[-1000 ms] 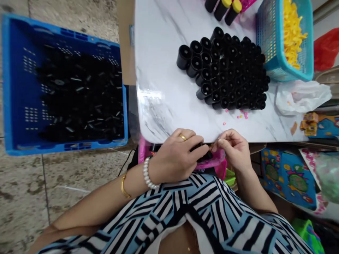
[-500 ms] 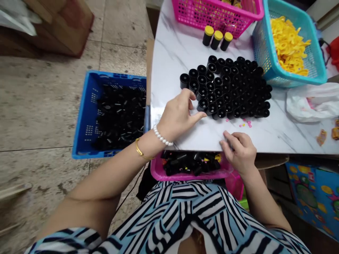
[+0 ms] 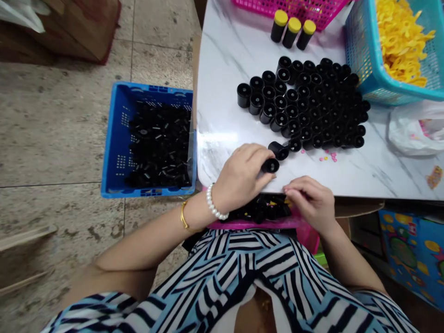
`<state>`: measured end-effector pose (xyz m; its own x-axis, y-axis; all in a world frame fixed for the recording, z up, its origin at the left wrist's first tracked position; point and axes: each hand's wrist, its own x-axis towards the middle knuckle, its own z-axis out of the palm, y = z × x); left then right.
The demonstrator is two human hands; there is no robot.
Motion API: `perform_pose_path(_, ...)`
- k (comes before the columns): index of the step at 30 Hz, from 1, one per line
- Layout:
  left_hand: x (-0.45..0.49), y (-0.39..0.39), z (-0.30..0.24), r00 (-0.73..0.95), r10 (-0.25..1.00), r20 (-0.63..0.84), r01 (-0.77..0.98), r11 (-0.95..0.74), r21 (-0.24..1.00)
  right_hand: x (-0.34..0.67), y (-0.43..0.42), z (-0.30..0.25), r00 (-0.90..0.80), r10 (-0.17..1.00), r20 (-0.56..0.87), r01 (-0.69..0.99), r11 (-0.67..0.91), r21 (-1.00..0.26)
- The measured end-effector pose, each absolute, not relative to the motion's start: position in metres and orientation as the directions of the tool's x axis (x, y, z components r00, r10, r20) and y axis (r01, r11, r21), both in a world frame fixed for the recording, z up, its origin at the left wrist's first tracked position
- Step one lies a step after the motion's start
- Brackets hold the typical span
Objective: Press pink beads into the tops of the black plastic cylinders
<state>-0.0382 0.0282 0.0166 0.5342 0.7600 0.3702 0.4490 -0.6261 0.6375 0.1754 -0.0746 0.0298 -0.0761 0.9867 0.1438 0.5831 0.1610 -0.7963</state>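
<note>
My left hand [image 3: 243, 175] grips a small black plastic canister [image 3: 270, 165] between thumb and fingers, its open end facing up, near the table's front edge. Just behind it, a second black canister [image 3: 278, 151] leans over beside the front of the block. Several more black canisters [image 3: 303, 104] stand packed close together on the white marbled table [image 3: 222, 92]. My right hand [image 3: 312, 203] is at the table edge, thumb and fingertips pinched together; anything between them is too small to make out. Tiny pink and yellow pieces [image 3: 331, 156] lie behind it.
Three yellow-capped black canisters [image 3: 292, 32] stand near a pink basket [image 3: 294, 8]. A teal basket [image 3: 367, 60] holds yellow plastic parts; a white plastic bag [image 3: 412, 129] lies beside it. A blue crate [image 3: 113, 138] of black pieces sits left, a pink tub [image 3: 256, 225] below the table edge.
My left hand has taken a canister from the block's front left corner and drawn it toward me; a neighbouring one now tilts. The right fingers have closed and moved slightly toward the edge.
</note>
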Motion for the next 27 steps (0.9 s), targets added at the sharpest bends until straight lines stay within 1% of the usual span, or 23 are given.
perform_pose_path(1,-0.039,0.020,0.014,0.538,0.757,0.371,0.424,-0.623,0.658,0.174,-0.073,0.032,0.030,0.994,0.109,0.543,0.075,-0.837)
perform_pose_path(3,-0.040,0.009,0.007,0.519,0.766,0.379,0.403,-0.610,0.682,0.170,-0.069,0.034,0.235,0.971,0.037,0.423,-0.069,-0.903)
perform_pose_path(4,-0.039,0.007,0.004,0.502,0.772,0.389,0.403,-0.607,0.685,0.167,-0.068,0.035,0.305,0.952,-0.005,0.354,-0.119,-0.928)
perform_pose_path(6,-0.038,0.005,-0.001,0.477,0.777,0.411,0.413,-0.610,0.676,0.159,-0.065,0.037,0.361,0.931,-0.056,0.273,-0.163,-0.948)
perform_pose_path(7,-0.038,0.005,-0.002,0.471,0.776,0.418,0.422,-0.615,0.666,0.154,-0.063,0.038,0.357,0.933,-0.041,0.291,-0.152,-0.945)
perform_pose_path(8,-0.037,0.005,-0.003,0.468,0.774,0.426,0.431,-0.621,0.655,0.149,-0.061,0.040,0.336,0.942,-0.001,0.344,-0.124,-0.931)
perform_pose_path(11,-0.038,0.006,-0.002,0.470,0.765,0.441,0.437,-0.635,0.637,0.136,-0.055,0.043,0.241,0.959,0.150,0.550,-0.008,-0.835)
perform_pose_path(13,-0.039,0.005,0.000,0.479,0.758,0.442,0.431,-0.642,0.634,0.130,-0.052,0.042,0.237,0.954,0.185,0.593,0.009,-0.805)
perform_pose_path(15,-0.040,0.005,0.001,0.492,0.754,0.436,0.427,-0.645,0.633,0.127,-0.051,0.039,0.295,0.947,0.126,0.522,-0.049,-0.851)
perform_pose_path(18,-0.040,0.005,0.002,0.502,0.755,0.423,0.427,-0.641,0.637,0.125,-0.049,0.037,0.350,0.934,-0.067,0.334,-0.192,-0.923)
perform_pose_path(20,-0.040,0.005,0.001,0.507,0.758,0.410,0.427,-0.634,0.645,0.126,-0.045,0.038,0.327,0.925,-0.192,0.248,-0.280,-0.928)
perform_pose_path(22,-0.040,0.005,0.001,0.511,0.762,0.399,0.426,-0.627,0.652,0.128,-0.040,0.039,0.274,0.919,-0.284,0.205,-0.344,-0.916)
perform_pose_path(24,-0.040,0.005,0.001,0.517,0.765,0.384,0.430,-0.620,0.656,0.130,-0.035,0.039,0.229,0.916,-0.328,0.177,-0.371,-0.912)
perform_pose_path(27,-0.040,0.006,0.002,0.537,0.762,0.362,0.436,-0.618,0.655,0.135,-0.033,0.036,0.228,0.922,-0.313,0.132,-0.348,-0.928)
